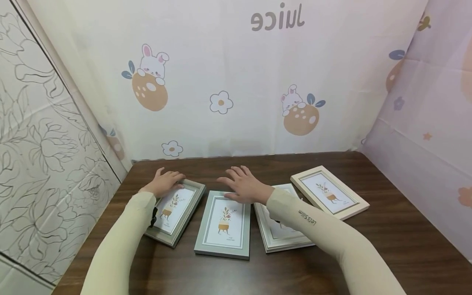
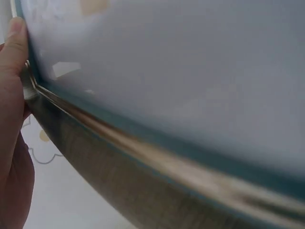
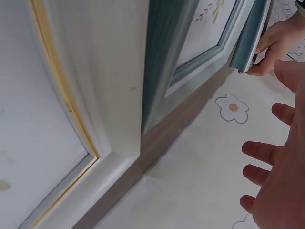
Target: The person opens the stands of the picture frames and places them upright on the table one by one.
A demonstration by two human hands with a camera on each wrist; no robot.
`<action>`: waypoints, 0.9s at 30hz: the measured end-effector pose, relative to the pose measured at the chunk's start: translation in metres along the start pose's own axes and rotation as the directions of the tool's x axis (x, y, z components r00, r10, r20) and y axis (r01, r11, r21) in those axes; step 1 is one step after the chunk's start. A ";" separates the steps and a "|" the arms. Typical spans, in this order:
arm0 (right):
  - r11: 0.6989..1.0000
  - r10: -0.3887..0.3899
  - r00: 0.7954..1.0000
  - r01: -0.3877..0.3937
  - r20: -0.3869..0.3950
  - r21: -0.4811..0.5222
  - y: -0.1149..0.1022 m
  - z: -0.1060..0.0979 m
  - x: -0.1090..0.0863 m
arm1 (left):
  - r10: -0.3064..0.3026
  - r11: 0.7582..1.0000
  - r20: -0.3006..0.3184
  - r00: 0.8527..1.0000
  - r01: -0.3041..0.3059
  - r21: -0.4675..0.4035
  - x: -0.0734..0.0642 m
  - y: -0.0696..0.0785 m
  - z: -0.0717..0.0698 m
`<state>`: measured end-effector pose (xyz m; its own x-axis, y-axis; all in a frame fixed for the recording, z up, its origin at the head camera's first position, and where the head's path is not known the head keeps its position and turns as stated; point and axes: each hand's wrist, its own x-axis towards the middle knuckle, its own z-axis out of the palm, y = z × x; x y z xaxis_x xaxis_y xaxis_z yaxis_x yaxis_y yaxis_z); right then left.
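My left hand (image 1: 164, 184) grips the far edge of the leftmost picture frame (image 1: 181, 208), a grey-green one tilted on the table. In the left wrist view the thumb lies on the border of this picture frame (image 2: 143, 152), with fingers behind it. Fingers spread, my right hand (image 1: 245, 187) hovers over the far end of a pale green picture frame (image 1: 222, 225) and holds nothing. In the right wrist view, the right hand (image 3: 281, 157) is apart from the frames. A white picture frame (image 1: 273, 234) is partly hidden under the right forearm.
A cream picture frame (image 1: 329, 192) lies angled at the right, close to the white one. The dark wooden table (image 1: 221, 278) bears all the frames. A printed curtain (image 1: 236, 131) hangs behind the table, with patterned sheets at both sides.
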<state>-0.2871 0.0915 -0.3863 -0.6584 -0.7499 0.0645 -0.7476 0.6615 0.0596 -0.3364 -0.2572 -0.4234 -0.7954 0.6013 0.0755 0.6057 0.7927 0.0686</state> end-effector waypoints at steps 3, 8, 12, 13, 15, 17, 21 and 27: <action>1.000 -0.013 1.000 0.013 -0.021 -0.009 0.002 -0.005 -0.005 | 0.007 1.000 -0.032 0.999 -0.007 0.004 -0.003 -0.001 -0.005; 1.000 -0.020 0.998 0.020 -0.055 -0.012 0.007 -0.014 -0.012 | 0.020 1.000 -0.066 0.998 -0.020 0.003 -0.008 -0.001 -0.017; 1.000 -0.018 0.997 0.018 -0.070 -0.003 0.011 -0.017 -0.017 | 0.036 0.999 -0.081 0.996 -0.038 -0.020 -0.011 0.000 -0.021; 1.000 -0.015 0.997 0.015 -0.073 -0.002 0.012 -0.018 -0.018 | 0.043 0.999 -0.087 0.995 -0.045 -0.024 -0.012 0.000 -0.022; 1.000 -0.008 0.997 0.008 -0.075 0.002 0.014 -0.018 -0.021 | 0.051 0.998 -0.091 0.995 -0.055 -0.043 -0.013 0.000 -0.023; 1.000 -0.001 0.997 0.001 -0.075 0.003 0.017 -0.018 -0.024 | 0.058 0.996 -0.101 0.993 -0.064 -0.057 -0.013 -0.001 -0.025; 1.000 0.019 0.997 -0.018 -0.070 0.012 0.020 -0.019 -0.029 | 0.040 0.996 -0.111 0.993 -0.048 -0.075 -0.016 0.000 -0.031; 0.999 0.044 0.996 -0.043 -0.079 0.014 0.023 -0.020 -0.033 | 0.026 0.998 -0.137 0.990 -0.032 -0.047 -0.022 -0.001 -0.040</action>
<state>-0.2809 0.1320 -0.3666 -0.6815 -0.7171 0.1459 -0.7198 0.6929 0.0430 -0.3185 -0.2754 -0.3850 -0.7697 0.6021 0.2124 0.6313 0.7673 0.1125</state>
